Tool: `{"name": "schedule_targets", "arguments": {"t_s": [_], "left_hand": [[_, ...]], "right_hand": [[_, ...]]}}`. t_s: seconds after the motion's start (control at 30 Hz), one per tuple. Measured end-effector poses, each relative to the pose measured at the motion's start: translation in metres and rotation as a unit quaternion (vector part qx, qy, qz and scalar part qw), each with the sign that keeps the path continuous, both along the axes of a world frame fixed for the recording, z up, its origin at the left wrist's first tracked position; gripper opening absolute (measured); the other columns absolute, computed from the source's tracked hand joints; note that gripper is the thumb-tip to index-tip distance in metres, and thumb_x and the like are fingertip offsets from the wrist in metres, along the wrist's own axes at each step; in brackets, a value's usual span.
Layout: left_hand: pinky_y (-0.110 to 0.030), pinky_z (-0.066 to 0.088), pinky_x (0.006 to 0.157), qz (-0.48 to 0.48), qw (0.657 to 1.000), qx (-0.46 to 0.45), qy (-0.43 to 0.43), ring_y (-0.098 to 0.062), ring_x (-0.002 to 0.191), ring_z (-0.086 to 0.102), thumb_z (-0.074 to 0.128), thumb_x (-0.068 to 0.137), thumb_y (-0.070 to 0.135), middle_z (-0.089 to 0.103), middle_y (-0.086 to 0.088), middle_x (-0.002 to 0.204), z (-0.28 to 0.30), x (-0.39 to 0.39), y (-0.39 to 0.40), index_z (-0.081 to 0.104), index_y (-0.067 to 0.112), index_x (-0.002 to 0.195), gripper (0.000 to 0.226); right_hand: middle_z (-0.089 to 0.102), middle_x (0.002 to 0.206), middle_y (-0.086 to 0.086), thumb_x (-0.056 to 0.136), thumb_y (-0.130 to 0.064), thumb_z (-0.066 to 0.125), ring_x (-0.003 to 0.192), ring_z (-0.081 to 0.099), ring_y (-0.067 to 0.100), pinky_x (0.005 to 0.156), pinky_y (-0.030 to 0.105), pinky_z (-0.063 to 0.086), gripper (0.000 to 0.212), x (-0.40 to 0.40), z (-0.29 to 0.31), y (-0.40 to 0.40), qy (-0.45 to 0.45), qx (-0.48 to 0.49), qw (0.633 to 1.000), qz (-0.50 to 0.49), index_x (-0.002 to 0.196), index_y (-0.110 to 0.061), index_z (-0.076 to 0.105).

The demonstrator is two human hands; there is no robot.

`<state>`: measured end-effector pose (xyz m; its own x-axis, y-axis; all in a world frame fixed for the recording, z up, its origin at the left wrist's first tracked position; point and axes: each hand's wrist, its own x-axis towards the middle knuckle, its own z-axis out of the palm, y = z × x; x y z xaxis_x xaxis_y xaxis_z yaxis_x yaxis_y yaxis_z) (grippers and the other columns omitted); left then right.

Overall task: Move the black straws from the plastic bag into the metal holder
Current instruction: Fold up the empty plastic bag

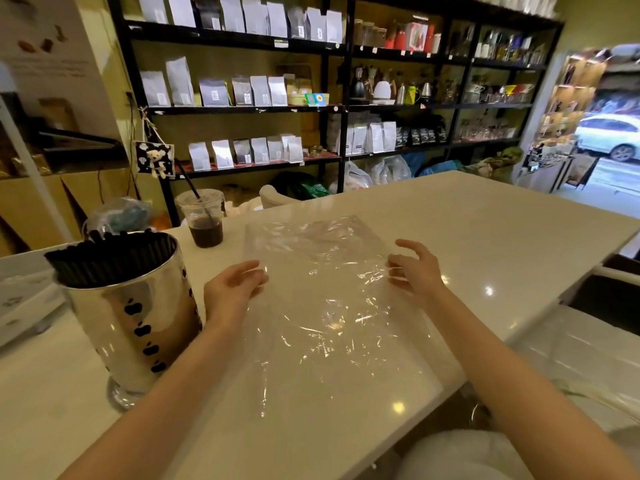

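Observation:
A shiny metal holder [135, 323] with black cut-out shapes stands at the left of the white table [485, 230]. It is packed with black straws [110, 258] that stick out of its top. A clear plastic bag [322, 299] lies flat on the table in front of me, and no straws show inside it. My left hand [232, 285] rests on the bag's left edge, fingers loosely curled. My right hand [415, 268] touches the bag's right edge with fingers spread.
A plastic cup of dark drink [204, 220] with a black straw stands behind the holder. A crumpled clear bag [117, 213] lies at the far left. Black shelves [332, 109] of pouches and kettles fill the back wall. A white chair [588, 341] stands at the right.

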<state>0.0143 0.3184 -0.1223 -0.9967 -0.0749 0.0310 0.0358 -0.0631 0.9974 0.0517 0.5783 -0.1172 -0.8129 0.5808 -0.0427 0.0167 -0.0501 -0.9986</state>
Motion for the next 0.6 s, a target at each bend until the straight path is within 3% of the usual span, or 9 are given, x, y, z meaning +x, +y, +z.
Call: {"name": "schedule_targets", "arguments": {"t_s": [0.1, 0.2, 0.3, 0.4, 0.47, 0.53, 0.6], "left_hand": [[-0.024, 0.05, 0.079, 0.002, 1.0, 0.011, 0.016, -0.018, 0.089, 0.064, 0.057, 0.083, 0.003, 0.066, -0.016, 0.109, 0.016, 0.001, 0.002, 0.059, 0.005, 0.114, 0.031], [-0.03, 0.049, 0.088, -0.021, 0.997, 0.004, 0.069, -0.02, 0.097, 0.062, 0.057, 0.083, 0.001, 0.064, -0.016, 0.113, 0.031, 0.0, 0.006, 0.053, 0.003, 0.122, 0.039], [-0.032, 0.047, 0.093, -0.007, 0.984, -0.099, 0.147, -0.019, 0.099, 0.061, 0.061, 0.081, 0.005, 0.065, -0.013, 0.112, 0.045, -0.003, 0.009, 0.05, 0.006, 0.125, 0.046], [-0.022, 0.047, 0.08, 0.058, 0.928, -0.256, 0.264, -0.014, 0.086, 0.06, 0.062, 0.081, 0.01, 0.069, -0.012, 0.103, 0.054, -0.006, 0.013, 0.055, 0.004, 0.121, 0.041], [-0.021, 0.045, 0.072, 0.083, 0.899, -0.293, 0.314, -0.014, 0.079, 0.059, 0.063, 0.081, 0.013, 0.071, -0.013, 0.096, 0.059, -0.006, 0.014, 0.062, 0.004, 0.112, 0.033], [-0.022, 0.046, 0.067, 0.074, 0.879, -0.312, 0.352, -0.015, 0.075, 0.058, 0.064, 0.08, 0.014, 0.071, -0.014, 0.091, 0.066, -0.005, 0.015, 0.066, 0.005, 0.102, 0.024], [-0.017, 0.045, 0.063, 0.051, 0.865, -0.322, 0.382, -0.015, 0.076, 0.056, 0.066, 0.078, 0.013, 0.066, -0.011, 0.091, 0.072, -0.001, 0.017, 0.069, 0.006, 0.094, 0.018]], "right_hand": [[0.062, 0.072, 0.002, 0.085, -0.004, 0.058, 0.059, 0.053, 0.01, 0.062, 0.023, 0.051, 0.019, 0.012, 0.019, 0.009, 0.022, 0.001, 0.999, 0.034, 0.089, -0.019, 0.068], [0.064, 0.078, 0.0, 0.087, -0.01, 0.059, 0.068, 0.055, 0.01, 0.066, 0.023, 0.049, 0.018, 0.019, 0.036, 0.019, 0.058, 0.022, 0.997, 0.042, 0.101, -0.013, 0.069], [0.067, 0.088, 0.001, 0.082, -0.01, 0.065, 0.081, 0.06, 0.012, 0.073, 0.024, 0.051, 0.024, 0.028, 0.052, 0.028, 0.086, 0.058, 0.992, 0.066, 0.106, -0.013, 0.067], [0.067, 0.086, 0.006, 0.072, -0.007, 0.074, 0.08, 0.062, 0.013, 0.074, 0.018, 0.051, 0.032, 0.037, 0.062, 0.032, 0.079, 0.194, 0.976, 0.056, 0.103, -0.014, 0.069], [0.068, 0.087, 0.008, 0.071, -0.013, 0.077, 0.084, 0.062, 0.018, 0.074, 0.024, 0.046, 0.024, 0.04, 0.067, 0.035, 0.049, 0.34, 0.939, 0.007, 0.094, -0.014, 0.072], [0.066, 0.102, 0.008, 0.071, -0.023, 0.076, 0.102, 0.054, 0.024, 0.082, 0.031, 0.039, 0.02, 0.042, 0.073, 0.039, -0.01, 0.522, 0.852, -0.048, 0.09, -0.018, 0.073], [0.056, 0.123, 0.007, 0.072, -0.028, 0.075, 0.12, 0.04, 0.026, 0.096, 0.038, 0.033, 0.028, 0.043, 0.08, 0.036, -0.047, 0.62, 0.783, -0.019, 0.099, -0.023, 0.069]]}}
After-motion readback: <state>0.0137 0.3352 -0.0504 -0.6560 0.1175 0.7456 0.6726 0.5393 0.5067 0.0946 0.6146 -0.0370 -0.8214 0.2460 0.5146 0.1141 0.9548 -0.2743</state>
